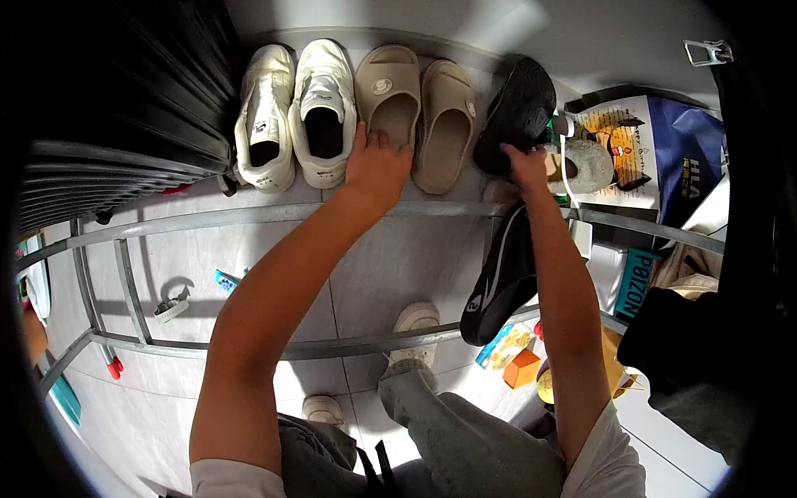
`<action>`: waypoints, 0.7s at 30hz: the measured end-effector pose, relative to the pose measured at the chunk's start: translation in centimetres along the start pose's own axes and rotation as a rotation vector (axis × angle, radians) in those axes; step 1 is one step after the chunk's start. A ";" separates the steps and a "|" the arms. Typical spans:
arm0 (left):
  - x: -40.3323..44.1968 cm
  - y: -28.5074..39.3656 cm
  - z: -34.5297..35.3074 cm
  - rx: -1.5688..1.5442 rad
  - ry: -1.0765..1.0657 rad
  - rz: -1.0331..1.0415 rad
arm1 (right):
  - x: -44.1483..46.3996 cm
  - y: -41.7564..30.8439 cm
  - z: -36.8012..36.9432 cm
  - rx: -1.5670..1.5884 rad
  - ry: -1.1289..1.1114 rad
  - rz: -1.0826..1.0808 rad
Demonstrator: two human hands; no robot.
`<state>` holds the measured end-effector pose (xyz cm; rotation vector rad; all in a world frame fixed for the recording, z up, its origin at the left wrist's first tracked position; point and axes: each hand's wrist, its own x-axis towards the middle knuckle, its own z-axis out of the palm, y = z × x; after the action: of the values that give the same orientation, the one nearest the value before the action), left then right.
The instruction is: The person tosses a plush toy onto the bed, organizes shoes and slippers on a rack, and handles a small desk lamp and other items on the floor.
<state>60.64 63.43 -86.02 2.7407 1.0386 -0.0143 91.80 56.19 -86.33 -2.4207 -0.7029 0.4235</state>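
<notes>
Head cam: white sneakers [320,79] & beige slides [387,70] are being seen already paired; black pair's not yet together, the 2nd black slipper [501,278] being seen by the metal rail [274,213]. Black slipper [519,100] beyond the slides is being pinched by R hand [526,166]; one slide's heel is being touched by L hand [378,170], grip unclear.
</notes>
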 end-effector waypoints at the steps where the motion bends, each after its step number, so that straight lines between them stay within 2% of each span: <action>1: 0.0 0.0 -0.1 -0.013 -0.010 -0.005 | -0.2 -0.4 0.1 -0.076 0.012 0.040; 3: 0.0 0.1 -0.3 -0.029 -0.035 -0.015 | -0.8 -1.4 0.8 -0.228 0.037 0.122; 6: 0.0 0.2 -0.8 -0.042 -0.058 -0.022 | 0.1 -2.3 0.7 -0.189 -0.147 0.357; 8: -0.2 0.1 -0.9 -0.053 -0.047 -0.022 | 3.3 1.8 2.5 -0.031 -0.202 0.355; 13: -0.1 -0.2 -0.3 -0.031 -0.031 -0.001 | 0.3 -2.4 2.4 0.054 -0.107 0.517; 15: -0.1 -0.1 0.1 -0.039 -0.005 0.001 | 0.1 -1.9 2.3 0.090 -0.109 0.513; 18: -0.3 -0.3 0.3 -0.040 0.042 0.007 | -0.3 -1.1 1.4 0.116 -0.196 0.294; 21: -0.3 -0.4 0.4 -0.029 0.054 0.008 | -5.1 -6.2 -1.7 -0.558 0.048 -0.054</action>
<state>60.17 63.40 -86.46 2.7333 1.0339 0.0764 86.02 56.85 -80.59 -2.9057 -0.9633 0.1557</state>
